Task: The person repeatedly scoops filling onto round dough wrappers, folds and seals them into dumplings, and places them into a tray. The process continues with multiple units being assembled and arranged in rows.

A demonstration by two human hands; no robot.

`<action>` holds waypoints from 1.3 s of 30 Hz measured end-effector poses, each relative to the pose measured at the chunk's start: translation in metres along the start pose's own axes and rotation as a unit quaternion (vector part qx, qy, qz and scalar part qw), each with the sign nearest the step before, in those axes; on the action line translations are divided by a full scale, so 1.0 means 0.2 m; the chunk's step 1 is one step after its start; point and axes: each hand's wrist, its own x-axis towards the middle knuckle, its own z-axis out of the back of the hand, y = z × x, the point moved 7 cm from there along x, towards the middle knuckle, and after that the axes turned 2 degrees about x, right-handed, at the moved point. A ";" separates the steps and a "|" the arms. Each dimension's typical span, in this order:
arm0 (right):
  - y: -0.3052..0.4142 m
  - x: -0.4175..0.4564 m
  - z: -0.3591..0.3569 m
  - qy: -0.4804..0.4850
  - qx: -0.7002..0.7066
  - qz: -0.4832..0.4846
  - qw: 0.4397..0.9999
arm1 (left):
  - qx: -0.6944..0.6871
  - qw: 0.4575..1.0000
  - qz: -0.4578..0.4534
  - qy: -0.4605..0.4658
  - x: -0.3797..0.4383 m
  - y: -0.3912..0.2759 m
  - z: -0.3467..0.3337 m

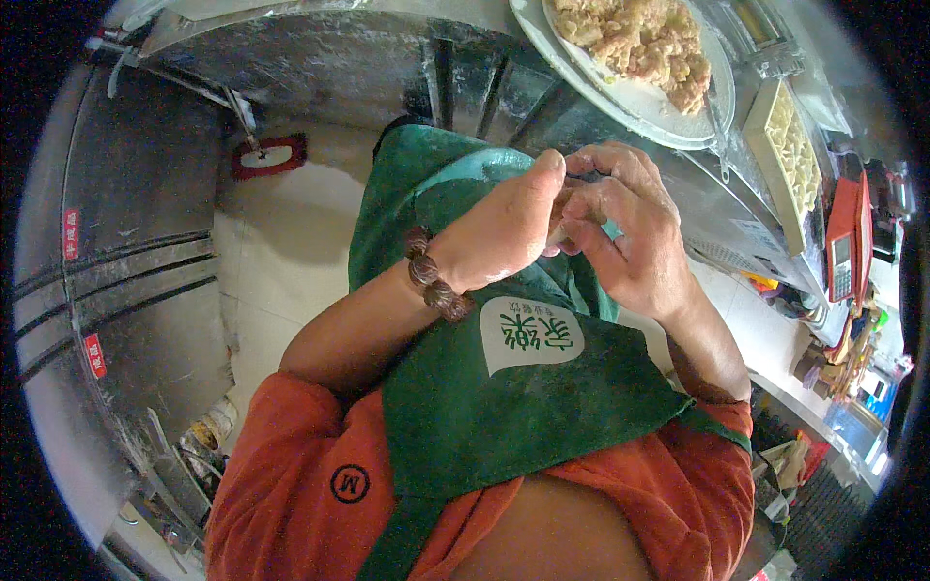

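Observation:
My left hand (508, 218), with a brown beaded bracelet (434, 279) at its wrist, meets my right hand (632, 225) above the green apron (465, 407). The fingers of both hands curl together around a small pale piece of dough (556, 234), mostly hidden by them. Beyond my hands is a large round plate (625, 112) with a mound of chopped, pinkish filling (639, 43). A metal utensil with a thin handle (721, 145) leans on the plate's right rim. Further right, a pale rectangular tray (774, 181) holds rows of shaped dumplings (792, 145).
A red digital scale (846, 240) stands past the tray on the metal counter (734, 196). Metal cabinet doors (145, 145) with red labels are at left. Below, a red-rimmed object (269, 156) lies on the tiled floor (290, 218). Cluttered shelving (843, 356) is at right.

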 end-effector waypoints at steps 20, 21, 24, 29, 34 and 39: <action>-0.07 -0.07 -0.06 0.016 0.065 -0.071 0.995 | -0.179 0.949 0.187 0.182 -0.02 0.18 -0.05; -0.07 -0.07 -0.06 0.014 0.074 -0.082 0.994 | -0.179 0.949 0.183 0.182 -0.02 0.16 -0.06; -0.07 -0.09 -0.05 0.024 0.092 -0.092 0.991 | -0.160 0.952 0.185 0.184 -0.02 0.17 -0.06; -0.07 -0.09 -0.07 0.045 0.122 -0.098 0.987 | -0.055 0.964 0.176 0.192 -0.03 0.13 -0.08; -0.07 -0.11 0.00 -0.012 0.135 -0.111 0.985 | -0.118 0.975 0.130 0.139 -0.03 0.10 -0.07; -0.16 -0.18 0.03 -0.101 0.224 -0.186 0.951 | 0.174 0.937 -0.291 -0.081 -0.10 -0.16 0.00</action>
